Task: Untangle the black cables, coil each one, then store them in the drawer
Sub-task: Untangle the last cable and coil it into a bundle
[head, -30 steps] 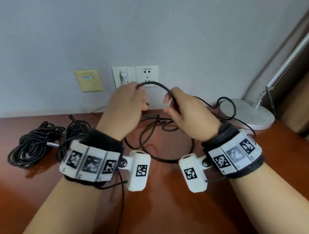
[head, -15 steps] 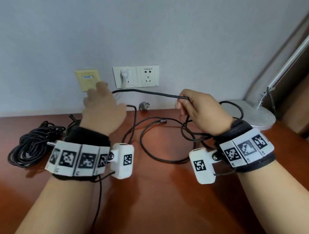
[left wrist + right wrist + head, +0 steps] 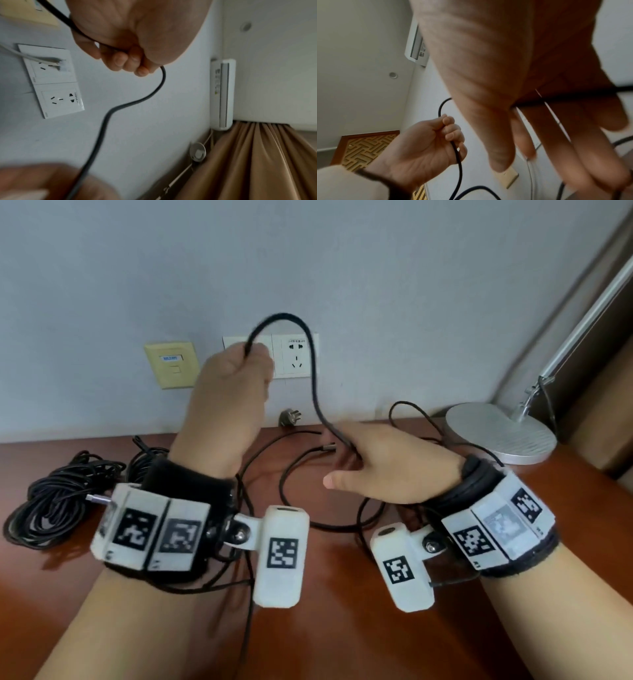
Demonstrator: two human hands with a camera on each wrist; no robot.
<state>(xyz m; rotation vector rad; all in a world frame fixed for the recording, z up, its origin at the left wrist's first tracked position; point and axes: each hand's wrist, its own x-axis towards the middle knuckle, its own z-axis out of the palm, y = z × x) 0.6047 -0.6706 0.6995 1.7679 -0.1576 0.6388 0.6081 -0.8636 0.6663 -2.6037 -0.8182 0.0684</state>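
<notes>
My left hand (image 3: 239, 371) is raised in front of the wall sockets and grips a black cable (image 3: 311, 347) in its curled fingers (image 3: 126, 63). The cable arches up over that hand and drops to my right hand (image 3: 370, 463). The right hand hovers low over the table with fingers (image 3: 583, 155) straight, and the cable (image 3: 556, 100) runs across its palm beside the thumb. The rest of this cable lies in loose loops (image 3: 284, 484) on the table under both hands, its metal connector (image 3: 329, 446) by the right fingertips. Two coiled black bundles (image 3: 58, 501) lie at the left. No drawer is in view.
The brown table (image 3: 342, 628) meets the wall, which has white sockets (image 3: 296, 354) and a yellow plate (image 3: 171, 364). A loose plug (image 3: 289, 417) rests at the wall's foot. A silver lamp base (image 3: 500, 433) stands at the back right, with its thin cord beside it.
My left hand swung from the left toward the middle and rose, lifting the cable into a tall arch. My right hand dropped toward the table and its fingers straightened.
</notes>
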